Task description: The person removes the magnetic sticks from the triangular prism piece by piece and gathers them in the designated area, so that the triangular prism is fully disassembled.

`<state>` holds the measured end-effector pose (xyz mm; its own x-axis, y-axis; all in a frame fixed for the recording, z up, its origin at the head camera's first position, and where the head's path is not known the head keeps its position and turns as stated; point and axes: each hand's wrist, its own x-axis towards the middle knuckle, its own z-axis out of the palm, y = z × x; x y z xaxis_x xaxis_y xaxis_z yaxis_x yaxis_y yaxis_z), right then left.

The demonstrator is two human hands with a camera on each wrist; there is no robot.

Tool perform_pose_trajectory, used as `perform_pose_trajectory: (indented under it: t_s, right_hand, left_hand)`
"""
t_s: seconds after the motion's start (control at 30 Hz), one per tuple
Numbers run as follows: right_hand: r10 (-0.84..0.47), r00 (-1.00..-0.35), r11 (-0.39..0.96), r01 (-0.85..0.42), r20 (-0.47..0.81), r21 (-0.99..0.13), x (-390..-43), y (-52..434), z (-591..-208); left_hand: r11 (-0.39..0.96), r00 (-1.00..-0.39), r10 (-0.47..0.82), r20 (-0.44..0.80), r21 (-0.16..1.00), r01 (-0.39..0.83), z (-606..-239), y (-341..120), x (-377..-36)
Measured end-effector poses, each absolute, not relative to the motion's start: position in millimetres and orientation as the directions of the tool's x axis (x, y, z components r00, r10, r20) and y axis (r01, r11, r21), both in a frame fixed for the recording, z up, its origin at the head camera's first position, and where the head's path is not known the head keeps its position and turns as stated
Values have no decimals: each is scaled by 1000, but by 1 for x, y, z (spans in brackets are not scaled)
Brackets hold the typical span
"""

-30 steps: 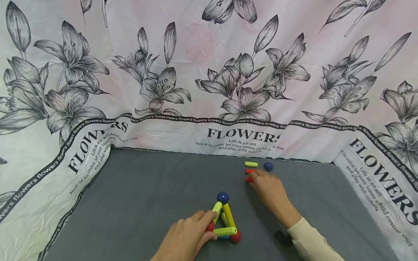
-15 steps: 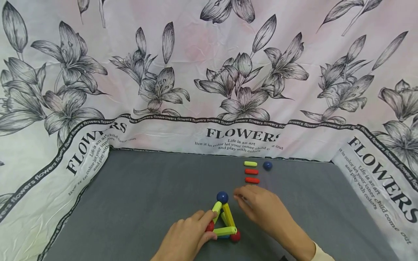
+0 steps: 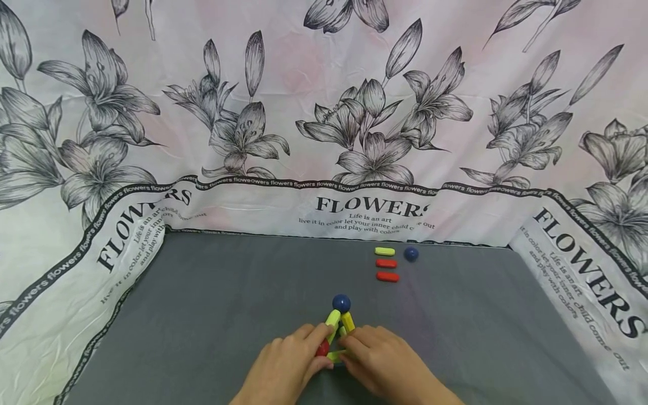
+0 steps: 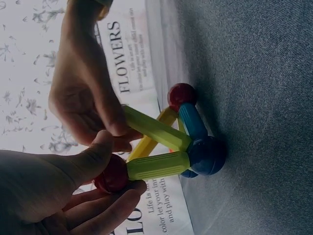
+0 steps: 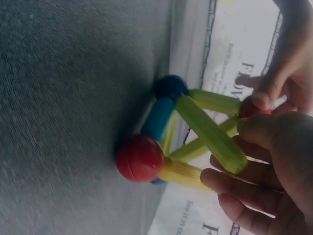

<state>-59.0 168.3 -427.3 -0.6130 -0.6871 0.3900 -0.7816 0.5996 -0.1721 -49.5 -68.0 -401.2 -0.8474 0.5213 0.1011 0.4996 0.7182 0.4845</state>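
Note:
A small frame of toy building sticks and balls stands on the dark grey cloth. My left hand (image 3: 283, 360) pinches its top red ball (image 4: 111, 174) between thumb and fingers. From that ball a yellow-green stick (image 4: 159, 165) slopes down to a dark blue ball (image 4: 208, 155). A second yellow-green stick (image 5: 210, 134) rises from the same blue ball, its upper end free; my right hand (image 3: 385, 360) holds it near that end. At the base a blue stick (image 5: 157, 120) joins a red ball (image 5: 140, 157), which also meets a yellow stick (image 5: 183, 174). Another blue ball (image 3: 341, 303) marks the far corner.
Beyond the frame lie a yellow-green stick (image 3: 385, 251), two red sticks, the nearer red stick (image 3: 387, 277) closest to me, and a loose blue ball (image 3: 411, 254). A flower-printed curtain (image 3: 354, 208) borders the grey cloth (image 3: 228, 292) at the back and sides.
My right hand has come from the loose red sticks back toward me and left, onto the frame. The left hand keeps its pinch on the red ball. The head view has shifted slightly.

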Motion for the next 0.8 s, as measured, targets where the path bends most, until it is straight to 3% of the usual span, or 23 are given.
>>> perform_pose_trajectory:
  t_s: [0.23, 0.43, 0.63, 0.8]
  right_hand:
    - [-713, -611, 609, -783, 345, -128, -53, 159, -438]
    - [-713, -680, 660, -734, 171, -160, -48, 153, -437]
    - [-729, -670, 669, -741, 144, -64, -45, 147, -446]
    - [-710, -703, 696, -710, 51, -109, -42, 142, -449]
  left_hand:
    - [712, -839, 528, 129, 471, 521, -403, -68, -48]
    - [709, -838, 528, 137, 472, 524, -402, -67, -49]
    - [710, -837, 531, 133, 469, 525, -403, -68, -49]
    - [717, -840, 528, 125, 465, 520, -403, -69, -49]
